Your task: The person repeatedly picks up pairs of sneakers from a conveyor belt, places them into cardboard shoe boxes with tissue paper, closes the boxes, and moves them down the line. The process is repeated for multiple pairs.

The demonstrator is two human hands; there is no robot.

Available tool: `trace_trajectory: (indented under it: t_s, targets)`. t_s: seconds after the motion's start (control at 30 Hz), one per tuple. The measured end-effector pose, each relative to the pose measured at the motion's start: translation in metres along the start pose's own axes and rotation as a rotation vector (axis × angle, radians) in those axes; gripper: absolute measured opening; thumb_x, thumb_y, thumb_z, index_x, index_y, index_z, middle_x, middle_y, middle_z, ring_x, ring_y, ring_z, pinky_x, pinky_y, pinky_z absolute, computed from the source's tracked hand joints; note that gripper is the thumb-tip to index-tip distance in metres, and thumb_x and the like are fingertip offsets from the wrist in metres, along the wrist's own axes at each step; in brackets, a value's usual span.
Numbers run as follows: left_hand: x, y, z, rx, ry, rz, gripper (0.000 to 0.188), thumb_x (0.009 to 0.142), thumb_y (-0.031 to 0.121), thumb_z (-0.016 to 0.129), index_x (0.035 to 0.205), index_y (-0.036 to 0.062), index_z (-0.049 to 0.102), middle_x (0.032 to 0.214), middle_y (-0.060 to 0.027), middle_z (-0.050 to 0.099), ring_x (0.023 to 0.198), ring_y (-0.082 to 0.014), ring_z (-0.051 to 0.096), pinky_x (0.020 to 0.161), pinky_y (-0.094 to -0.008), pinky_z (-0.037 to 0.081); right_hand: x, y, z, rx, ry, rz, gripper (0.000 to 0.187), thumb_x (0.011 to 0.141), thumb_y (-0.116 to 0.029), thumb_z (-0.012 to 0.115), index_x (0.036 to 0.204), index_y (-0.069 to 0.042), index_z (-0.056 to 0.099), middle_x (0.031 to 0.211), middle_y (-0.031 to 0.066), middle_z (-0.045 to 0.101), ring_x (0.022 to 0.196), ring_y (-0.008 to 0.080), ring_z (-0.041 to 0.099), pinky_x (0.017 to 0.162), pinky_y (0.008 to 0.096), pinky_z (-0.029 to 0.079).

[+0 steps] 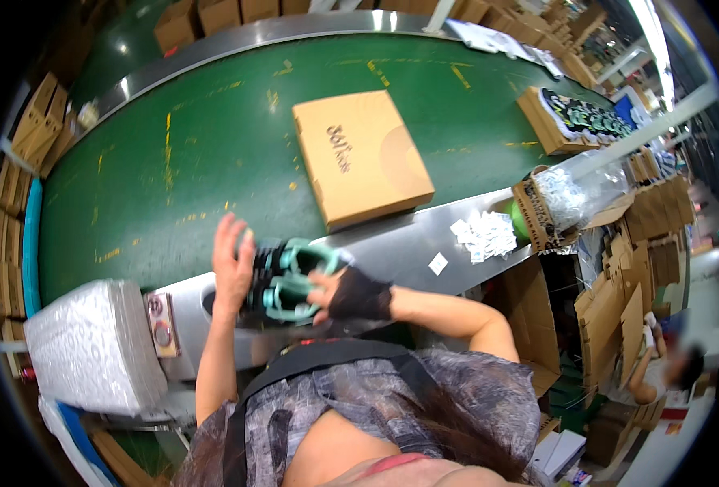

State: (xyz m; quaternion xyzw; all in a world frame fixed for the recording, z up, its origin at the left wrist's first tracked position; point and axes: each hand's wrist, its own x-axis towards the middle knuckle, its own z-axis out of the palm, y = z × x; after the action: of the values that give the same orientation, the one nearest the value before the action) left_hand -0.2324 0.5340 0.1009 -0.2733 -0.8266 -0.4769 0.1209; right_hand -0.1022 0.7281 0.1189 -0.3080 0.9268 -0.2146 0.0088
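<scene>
Both hands grip a pair of black-and-teal shoes (288, 280) at the steel counter (400, 243) edge: left hand (234, 268) flat on one side, gloved right hand (351, 294) clasping the other. Beyond lies wide free green conveyor belt (205, 146); a flat brown cardboard box (359, 156) sits near. White wrapped bundle (92, 345) lies to the left.

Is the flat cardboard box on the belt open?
No, the box lies closed on the green belt, lid flat, apart from both hands holding the shoes.
</scene>
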Motion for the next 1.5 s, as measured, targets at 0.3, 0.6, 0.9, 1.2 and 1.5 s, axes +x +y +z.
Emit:
trace_trajectory:
  t_s: [0.3, 0.6, 0.9, 1.2, 1.5]
  targets:
    - [-0.007, -0.027, 0.055, -0.031, -0.852, -0.499, 0.061, 0.087, 0.053, 0.035, 0.098, -0.0023, 0.06, 0.092, -0.0228, 0.061, 0.092, -0.0335, 0.058, 0.082, -0.0361, 0.043, -0.003, 0.127, 0.026, -0.637, 0.334, 0.541, 0.05, 0.067, -0.027, 0.061, 0.111, -0.004, 0.05, 0.109, 0.0199, 0.048, 0.084, 0.0317, 0.056, 0.065, 0.0397, 0.048]
    - [0.038, -0.028, 0.08, -0.075, -0.517, -0.19, 0.067, 0.09, 0.053, 0.021, 0.122, -0.0014, 0.044, 0.128, -0.0209, 0.04, 0.123, -0.0303, 0.033, 0.101, -0.0343, 0.025, 0.001, 0.096, -0.028, -0.17, 0.751, 0.457, 0.066, 0.057, -0.027, 0.068, 0.113, 0.0, 0.046, 0.11, 0.0192, 0.047, 0.095, 0.0335, 0.053, 0.08, 0.0399, 0.046]
    - [0.058, -0.008, 0.071, -0.441, -0.05, -0.331, 0.045, 0.092, 0.03, 0.04, 0.127, 0.0015, 0.04, 0.142, -0.0155, 0.019, 0.129, -0.0306, 0.022, 0.104, -0.0352, 0.022, -0.03, 0.101, -0.003, 0.282, 1.005, 0.61, 0.06, 0.07, -0.036, 0.066, 0.111, 0.003, 0.046, 0.099, 0.0179, 0.057, 0.092, 0.0236, 0.057, 0.078, 0.0308, 0.046]
    - [0.085, 0.039, 0.039, -0.098, -0.27, 0.089, 0.037, 0.084, 0.013, 0.037, 0.115, 0.0008, 0.052, 0.143, -0.0136, 0.018, 0.13, -0.0288, 0.021, 0.105, -0.0352, 0.018, -0.008, 0.101, -0.033, 0.349, 0.9, 0.723, 0.055, 0.074, -0.037, 0.06, 0.11, 0.0, 0.041, 0.072, 0.0208, 0.056, 0.067, 0.0338, 0.058, 0.06, 0.0381, 0.047]
    - [0.04, -0.084, -0.039, -0.436, -0.326, -0.621, 0.051, 0.089, 0.029, 0.042, 0.133, 0.0047, 0.031, 0.138, -0.0133, 0.031, 0.124, -0.0307, 0.033, 0.1, -0.0356, 0.027, -0.056, 0.127, -0.112, 0.834, 1.513, 0.809, 0.035, 0.082, -0.025, 0.058, 0.097, 0.005, 0.051, 0.065, 0.0043, 0.053, 0.042, 0.0074, 0.045, 0.039, 0.0221, 0.037]
